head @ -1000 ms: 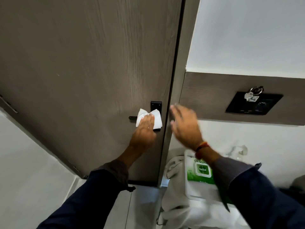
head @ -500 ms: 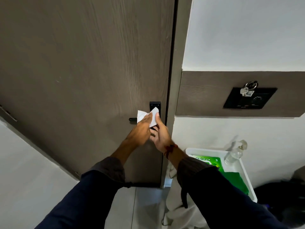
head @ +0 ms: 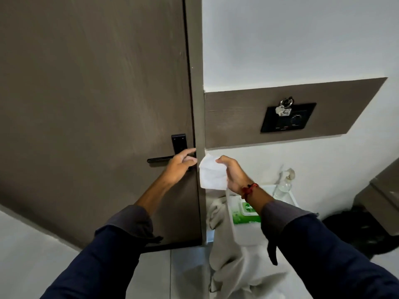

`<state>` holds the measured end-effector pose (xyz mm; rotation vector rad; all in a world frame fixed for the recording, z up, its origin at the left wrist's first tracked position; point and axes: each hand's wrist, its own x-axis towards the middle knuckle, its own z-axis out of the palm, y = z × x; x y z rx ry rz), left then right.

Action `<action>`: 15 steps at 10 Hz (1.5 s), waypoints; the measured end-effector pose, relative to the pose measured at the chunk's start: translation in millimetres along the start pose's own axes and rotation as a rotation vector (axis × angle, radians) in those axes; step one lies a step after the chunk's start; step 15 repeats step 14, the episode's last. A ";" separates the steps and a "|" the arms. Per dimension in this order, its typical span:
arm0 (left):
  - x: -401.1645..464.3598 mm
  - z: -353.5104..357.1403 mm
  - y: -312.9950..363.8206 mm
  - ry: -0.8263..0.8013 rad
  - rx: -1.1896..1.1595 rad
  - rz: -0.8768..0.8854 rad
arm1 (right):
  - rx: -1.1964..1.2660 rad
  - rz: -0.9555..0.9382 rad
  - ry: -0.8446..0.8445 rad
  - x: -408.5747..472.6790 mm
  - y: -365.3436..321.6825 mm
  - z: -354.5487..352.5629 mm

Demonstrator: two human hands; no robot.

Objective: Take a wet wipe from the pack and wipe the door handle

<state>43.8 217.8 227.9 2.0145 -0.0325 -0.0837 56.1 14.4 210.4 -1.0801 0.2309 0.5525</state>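
A black lever door handle (head: pixel 160 159) with a tall black plate (head: pixel 178 143) sits on the brown door. My left hand (head: pixel 180 167) rests in front of the handle's right end, fingers apart, holding nothing. My right hand (head: pixel 234 175) pinches a white wet wipe (head: pixel 212 175), which hangs unfolded just right of the door edge, off the handle. The green wet wipe pack (head: pixel 245 212) lies in a white tray (head: pixel 289 196) below my right wrist.
A brown door frame (head: pixel 198 104) runs between door and white wall. A black switch panel (head: pixel 288 117) with keys hanging on it is on the wall at right. A clear bottle (head: pixel 284 187) stands in the tray. White cloth (head: pixel 235 266) drapes below.
The wipe passed from my left hand to my right hand and came off the handle, moving right. My left hand stays by the handle, now with nothing in it.
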 end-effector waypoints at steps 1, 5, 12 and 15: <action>5.8 62.7 18.6 -0.336 -0.330 -0.113 | 0.074 0.000 0.025 -20.5 -18.9 -60.2; 2.4 169.0 15.1 -0.162 -0.183 -0.061 | -0.294 -0.253 0.245 -57.6 -3.0 -160.1; -39.7 259.7 -57.9 -0.039 0.143 -0.450 | -1.105 -0.118 0.420 -30.4 95.9 -235.0; -42.2 272.3 -59.0 -0.197 0.608 -0.277 | -1.530 -0.046 0.351 -37.1 112.3 -231.5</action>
